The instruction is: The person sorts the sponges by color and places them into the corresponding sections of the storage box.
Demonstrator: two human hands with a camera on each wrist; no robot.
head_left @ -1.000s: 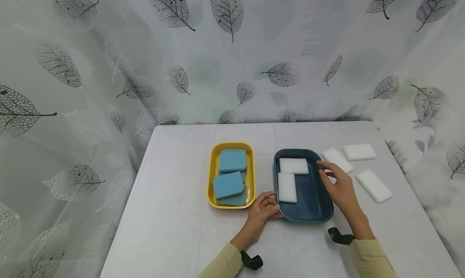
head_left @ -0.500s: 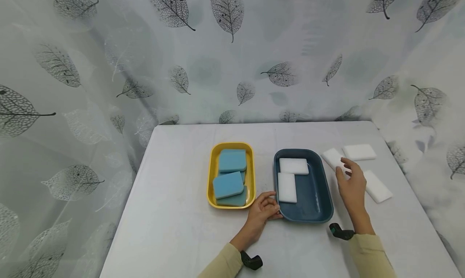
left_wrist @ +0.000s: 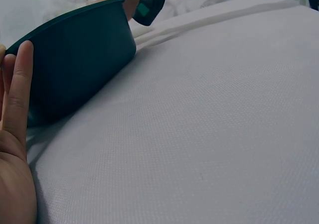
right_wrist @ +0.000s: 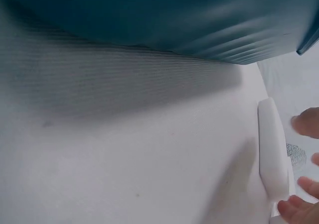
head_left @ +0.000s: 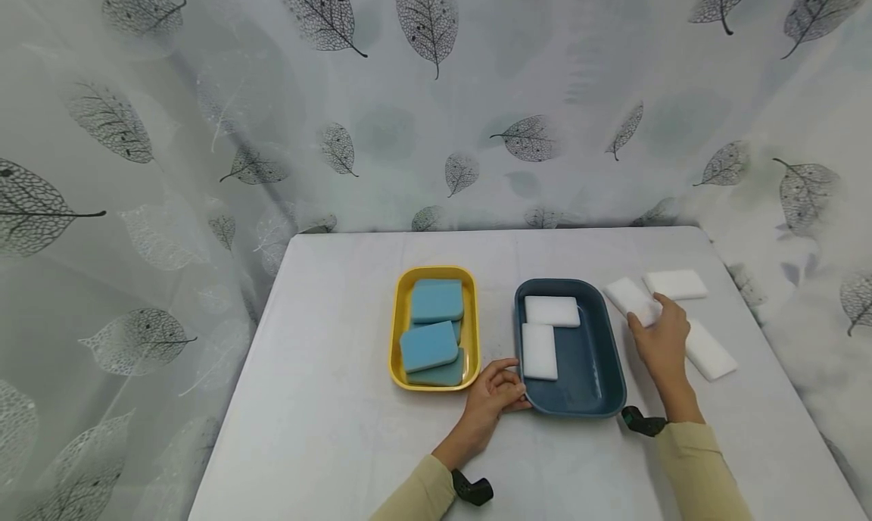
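Note:
A dark blue tray [head_left: 613, 354] holds two white sponges [head_left: 552, 310] [head_left: 539, 350]. My left hand [head_left: 514, 385] grips its near left corner; in the left wrist view a finger [left_wrist: 17, 89] lies flat against the tray wall [left_wrist: 79, 59]. My right hand [head_left: 647, 313] is just right of the tray, thumb and fingers pinching the near end of a white sponge [head_left: 627, 294] that lies on the table. In the right wrist view that sponge [right_wrist: 273, 154] lies between my fingertips [right_wrist: 294, 206], with the tray wall [right_wrist: 164, 20] above it.
A yellow tray [head_left: 398, 332] left of the blue one holds several blue sponges [head_left: 436, 301]. Two more white sponges [head_left: 676, 284] [head_left: 711, 352] lie on the white table at the right. A leaf-print curtain [head_left: 436, 127] hangs behind and beside the table.
My right hand has moved from above the blue tray's right side out to the right and closed on the nearest white sponge on the table. The left hand has stayed on the tray.

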